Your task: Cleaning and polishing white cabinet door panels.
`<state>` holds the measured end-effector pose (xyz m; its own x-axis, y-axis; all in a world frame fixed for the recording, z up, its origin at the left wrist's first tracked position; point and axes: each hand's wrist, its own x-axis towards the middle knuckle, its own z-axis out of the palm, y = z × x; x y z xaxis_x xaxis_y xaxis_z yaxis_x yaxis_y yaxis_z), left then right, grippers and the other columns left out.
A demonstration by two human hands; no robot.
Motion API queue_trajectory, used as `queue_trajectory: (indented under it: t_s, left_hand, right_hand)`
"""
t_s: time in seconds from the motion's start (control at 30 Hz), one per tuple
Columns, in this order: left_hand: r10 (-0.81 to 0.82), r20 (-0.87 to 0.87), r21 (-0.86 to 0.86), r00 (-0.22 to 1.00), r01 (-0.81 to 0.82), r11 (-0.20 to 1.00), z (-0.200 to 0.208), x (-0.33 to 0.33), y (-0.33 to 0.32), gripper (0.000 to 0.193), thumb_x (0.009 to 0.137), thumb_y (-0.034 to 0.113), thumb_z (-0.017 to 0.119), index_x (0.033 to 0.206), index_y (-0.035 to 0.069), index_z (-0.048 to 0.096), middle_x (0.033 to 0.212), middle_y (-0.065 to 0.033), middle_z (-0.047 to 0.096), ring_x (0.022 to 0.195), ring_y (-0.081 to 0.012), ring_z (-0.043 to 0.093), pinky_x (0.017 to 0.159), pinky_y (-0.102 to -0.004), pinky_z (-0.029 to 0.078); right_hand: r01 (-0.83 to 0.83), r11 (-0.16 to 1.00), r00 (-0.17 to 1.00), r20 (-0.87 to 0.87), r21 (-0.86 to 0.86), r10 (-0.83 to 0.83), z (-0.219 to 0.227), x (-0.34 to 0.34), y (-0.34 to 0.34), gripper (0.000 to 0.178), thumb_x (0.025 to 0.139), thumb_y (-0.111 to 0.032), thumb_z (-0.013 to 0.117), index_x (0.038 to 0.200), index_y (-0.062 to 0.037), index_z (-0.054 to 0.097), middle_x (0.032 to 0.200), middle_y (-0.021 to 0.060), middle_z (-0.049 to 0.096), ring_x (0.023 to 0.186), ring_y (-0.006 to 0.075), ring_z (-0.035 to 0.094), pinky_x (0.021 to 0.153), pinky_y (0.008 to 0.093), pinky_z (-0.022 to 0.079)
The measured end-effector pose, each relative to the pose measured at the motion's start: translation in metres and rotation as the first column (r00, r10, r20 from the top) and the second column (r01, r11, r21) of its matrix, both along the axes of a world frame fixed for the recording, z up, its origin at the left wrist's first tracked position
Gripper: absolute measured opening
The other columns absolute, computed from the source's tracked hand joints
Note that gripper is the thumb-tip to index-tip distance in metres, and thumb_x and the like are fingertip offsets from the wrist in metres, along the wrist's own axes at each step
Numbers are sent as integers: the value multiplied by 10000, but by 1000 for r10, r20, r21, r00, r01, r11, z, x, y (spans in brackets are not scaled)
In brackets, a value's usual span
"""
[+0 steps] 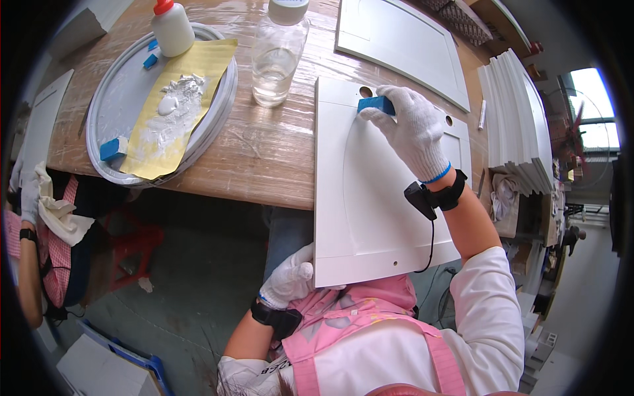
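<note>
A white cabinet door [386, 198] with a recessed panel and round holes leans over the table edge toward my lap. My right hand [415, 129], in a white knit glove, is closed around a blue sanding block [374, 103] near the door's far edge, next to a hole. Whether the block touches the surface is hard to tell. At the near left corner, my left hand [289, 280], also gloved, grips the door's edge, with some fingers hidden beneath it.
Left on the table, a round lid [105, 82] bears yellow sandpaper [148, 132] with white paste, a red-capped bottle [173, 30] and another blue block [113, 149]. A clear bottle [274, 69] stands beside it. White panels [518, 119] are stacked right. A co-worker's gloved hand [30, 201] holds cloth.
</note>
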<state>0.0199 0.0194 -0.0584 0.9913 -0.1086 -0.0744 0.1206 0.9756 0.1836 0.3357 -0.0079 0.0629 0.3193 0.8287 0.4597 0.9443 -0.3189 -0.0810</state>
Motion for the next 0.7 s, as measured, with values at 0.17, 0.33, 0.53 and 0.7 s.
queue_trajectory:
  t_s: [0.17, 0.33, 0.53, 0.7]
  left_hand:
    - [28, -40, 15, 999, -28, 999, 4, 0, -1, 972, 858, 436, 764, 1527, -46, 249, 1399, -181, 521, 1210, -288, 600, 980, -409, 531]
    - [25, -34, 10, 999, -24, 1000, 1, 0, -1, 970, 858, 431, 765, 1526, -47, 250, 1400, -185, 521, 1207, -298, 602, 978, -423, 534]
    - [6, -42, 19, 999, -5, 1000, -4, -1, -3, 959, 855, 421, 770, 1518, -50, 261, 1412, -211, 514, 1198, -333, 609, 965, -459, 545]
    - [73, -16, 15, 997, -73, 997, -5, 0, -10, 865, 884, 388, 749, 1489, -52, 314, 1341, -250, 562, 1088, -363, 656, 862, -470, 572]
  right_hand:
    - [-36, 998, 997, 65, 49, 33, -8, 4, 0, 392, 796, -327, 822, 1027, -61, 651, 916, 122, 690, 798, 287, 671, 713, 364, 538]
    - [-16, 1000, 1000, 7, 21, 16, -1, -1, -1, 385, 803, -322, 815, 1036, -62, 652, 911, 121, 687, 799, 290, 668, 714, 369, 538]
    - [26, 999, 999, -22, 19, -26, -2, 5, 1, 375, 835, -364, 779, 1014, -64, 642, 905, 123, 685, 838, 304, 668, 721, 400, 531]
    - [188, 982, 971, -159, 36, -180, 30, 7, -27, 406, 859, -394, 765, 1034, -44, 657, 916, 143, 696, 829, 304, 687, 720, 384, 548]
